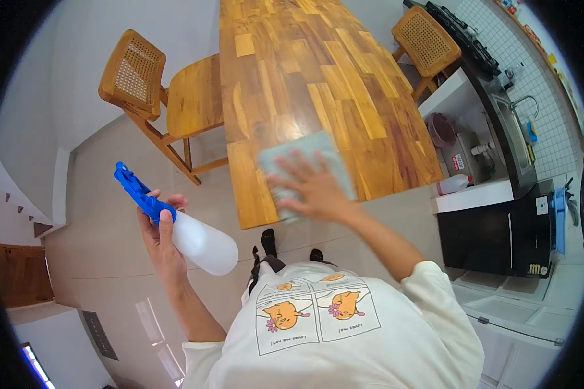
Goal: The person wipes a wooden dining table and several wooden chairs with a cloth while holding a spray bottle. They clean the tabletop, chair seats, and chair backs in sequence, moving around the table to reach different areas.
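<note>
My left hand (163, 241) is closed around the neck of a spray bottle (206, 243), which has a white body and a blue trigger head. It is held tilted, off the near left corner of the wooden table (292, 71). Flat on a light green-grey cloth (336, 155), my right hand (311, 188) presses it against the tabletop at the near end. The fingers of that hand are spread and slightly blurred. Part of the cloth is hidden under the palm.
A wooden chair with a cane back (133, 74) stands left of the table, another chair (427, 42) at the far right. To the right runs a dark counter with a sink (509, 120); below it are a bucket (441, 129), a white bottle (454, 185) and a black appliance (493, 236).
</note>
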{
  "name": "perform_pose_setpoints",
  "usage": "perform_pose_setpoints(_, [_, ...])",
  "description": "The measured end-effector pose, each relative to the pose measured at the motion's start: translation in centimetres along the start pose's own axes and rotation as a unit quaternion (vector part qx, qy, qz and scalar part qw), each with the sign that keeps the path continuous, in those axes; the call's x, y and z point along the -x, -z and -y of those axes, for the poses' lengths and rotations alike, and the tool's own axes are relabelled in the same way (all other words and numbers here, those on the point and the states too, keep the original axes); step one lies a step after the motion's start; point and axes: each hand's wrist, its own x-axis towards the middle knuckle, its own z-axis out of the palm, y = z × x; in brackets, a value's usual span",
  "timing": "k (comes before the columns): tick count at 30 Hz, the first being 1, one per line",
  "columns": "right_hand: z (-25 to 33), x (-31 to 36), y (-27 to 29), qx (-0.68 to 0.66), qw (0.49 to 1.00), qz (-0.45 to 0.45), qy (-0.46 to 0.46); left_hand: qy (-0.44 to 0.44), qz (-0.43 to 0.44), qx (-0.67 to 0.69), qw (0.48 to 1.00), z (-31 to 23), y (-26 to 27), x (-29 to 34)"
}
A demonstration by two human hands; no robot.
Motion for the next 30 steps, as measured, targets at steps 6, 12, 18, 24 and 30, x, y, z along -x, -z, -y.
perform_pose_setpoints(6, [-18.7, 11.6, 7.3, 0.139, 0.932, -0.039, -0.332, -0.001, -0.031, 0.002, 1.0, 0.8, -2.4, 4.2])
perform_pose_setpoints(12, [-10.1, 5.6, 2.7, 0.091, 0.985, -0.047, -0.139, -0.034, -0.107, -0.153, 0.982, 4.4, -3.2, 6.7])
perform_pose_setpoints(18, [-4.1, 3.5, 0.8, -0.054, 0.994, -0.018, 0.091, -0.073, -0.185, -0.326, 0.924, 8.3, -3.9, 3.0])
perform_pose_setpoints(24, [-21.9, 3.0, 5.0, 0.123, 0.954, -0.012, -0.275, -0.017, -0.16, -0.314, 0.936, 11.8, -6.5, 0.3])
perform_pose_setpoints(30, [-7.6, -3.2, 3.1, -0.032, 0.99, 0.093, 0.102, 0.012, -0.163, -0.306, 0.938, 13.1, -6.6, -0.1])
